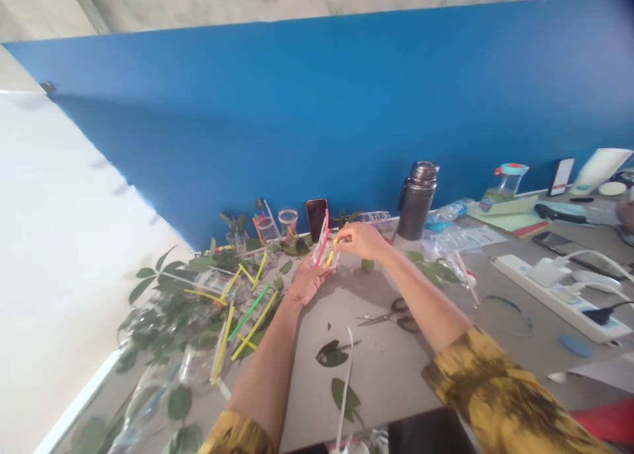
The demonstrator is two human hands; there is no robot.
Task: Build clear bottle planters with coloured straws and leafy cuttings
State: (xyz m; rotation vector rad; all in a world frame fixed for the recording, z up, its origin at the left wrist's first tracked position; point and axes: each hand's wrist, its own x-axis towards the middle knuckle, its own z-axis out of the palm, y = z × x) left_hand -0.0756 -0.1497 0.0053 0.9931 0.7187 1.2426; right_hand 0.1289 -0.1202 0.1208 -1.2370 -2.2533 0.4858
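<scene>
My left hand (305, 285) is wrapped round a small clear cup (336, 262), held above the table. A red straw (322, 244) and a whitish one stand in the cup and rise past its rim. Reaching in from the right, my right hand (363, 240) pinches a short yellow straw (332, 250) at the cup's mouth. How deep that straw sits I cannot tell. Below my right forearm lie scissors (389, 317) with dark handles. Loose leaves (332, 353) and a white straw (346, 384) lie nearer to me.
Leafy cuttings (163, 308), with yellow straws (253, 325) and a green straw (249, 314), cover the left side. Clear cups (288, 223) and a phone (316, 221) stand by the blue wall. At right are a dark flask (419, 203) and a power strip (559, 302).
</scene>
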